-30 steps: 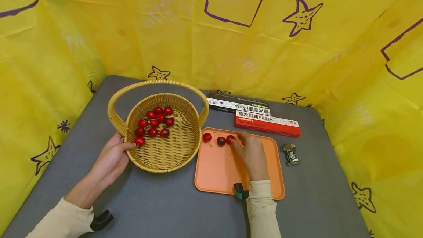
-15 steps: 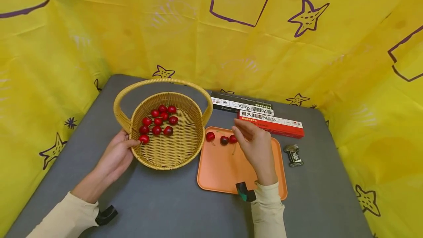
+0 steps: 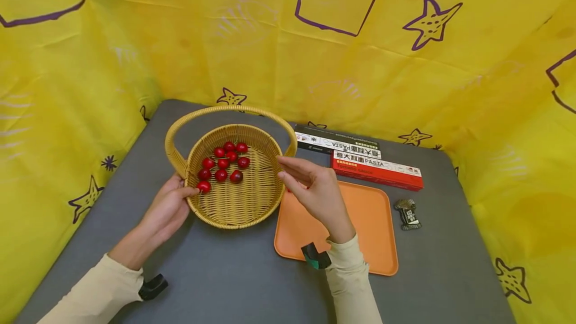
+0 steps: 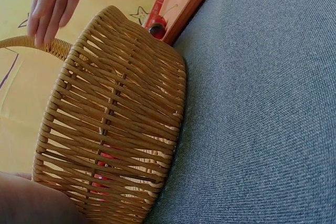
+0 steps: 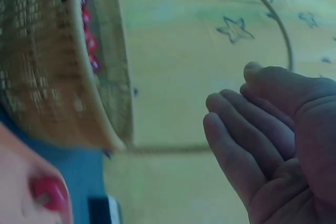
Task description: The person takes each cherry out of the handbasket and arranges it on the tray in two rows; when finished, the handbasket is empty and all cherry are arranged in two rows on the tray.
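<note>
My left hand (image 3: 168, 210) grips the near-left rim of a round wicker basket (image 3: 245, 206), its thumb over the edge. Inside, several red cherries (image 3: 223, 163) lie bunched towards the left and back. My right hand (image 3: 318, 195) hovers by the basket's right rim, fingers extended, and nothing shows between thumb and fingers in the right wrist view. Beneath it lies an orange tray (image 3: 355, 224). The head view mostly hides the cherries on the tray, but a tray cherry (image 5: 50, 192) shows in the right wrist view, and red and dark ones (image 4: 157, 27) in the left.
Behind the tray lie a red pasta box (image 3: 378, 173) and a black pasta box (image 3: 337, 143). A small dark toy-like object (image 3: 407, 214) sits right of the tray. The basket's tall handle (image 3: 234, 108) arches over its back. Yellow patterned cloth (image 3: 270, 54) surrounds the grey table (image 3: 234, 274).
My right hand has lifted off the tray cherries and moved left to the basket's right rim. The left hand keeps its grip on the basket. The whole head view has shifted slightly.
</note>
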Available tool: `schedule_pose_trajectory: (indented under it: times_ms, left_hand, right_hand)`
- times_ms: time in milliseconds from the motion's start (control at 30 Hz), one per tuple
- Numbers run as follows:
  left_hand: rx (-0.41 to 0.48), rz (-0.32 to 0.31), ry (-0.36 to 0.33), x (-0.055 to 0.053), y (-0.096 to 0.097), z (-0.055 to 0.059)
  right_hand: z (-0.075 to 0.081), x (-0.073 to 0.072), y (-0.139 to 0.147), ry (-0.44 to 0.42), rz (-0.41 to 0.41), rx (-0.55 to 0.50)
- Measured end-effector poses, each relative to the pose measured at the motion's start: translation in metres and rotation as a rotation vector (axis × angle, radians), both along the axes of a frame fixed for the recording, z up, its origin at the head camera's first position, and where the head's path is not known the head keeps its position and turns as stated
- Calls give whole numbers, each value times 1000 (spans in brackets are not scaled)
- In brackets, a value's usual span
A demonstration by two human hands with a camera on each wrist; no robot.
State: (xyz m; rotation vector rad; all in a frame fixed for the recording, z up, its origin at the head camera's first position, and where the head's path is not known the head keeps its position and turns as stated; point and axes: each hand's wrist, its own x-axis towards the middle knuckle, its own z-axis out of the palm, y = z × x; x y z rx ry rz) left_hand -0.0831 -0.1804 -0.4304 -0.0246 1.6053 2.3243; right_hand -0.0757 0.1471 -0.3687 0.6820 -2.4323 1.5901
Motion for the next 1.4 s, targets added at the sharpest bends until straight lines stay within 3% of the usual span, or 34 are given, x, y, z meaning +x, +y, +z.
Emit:
schedule_pose_trajectory:
  times_ms: [133,333,700,867,1100,1400]
  left_hand:
    - [-8,8,-10,-1,0,0]
    - [-15,14,-6,0,-1,0]
    - [-6,-10,10,0,0,1]
    - [-15,-4,-4,1,0,0]
    - [-12,-6,4,1,1,-1]
    - [-26,1,-7,3,0,-2]
  right_hand:
    - [-11,-14,-23,-40,80,36]
    - [-28,-36,-51,-85,176,199]
    - [-40,-69,-69,-137,280,333]
    - [-45,-76,-72,-156,294,435]
    - [-53,-83,-79,-105,280,567]
    - [-61,-87,-86,-150,276,611]
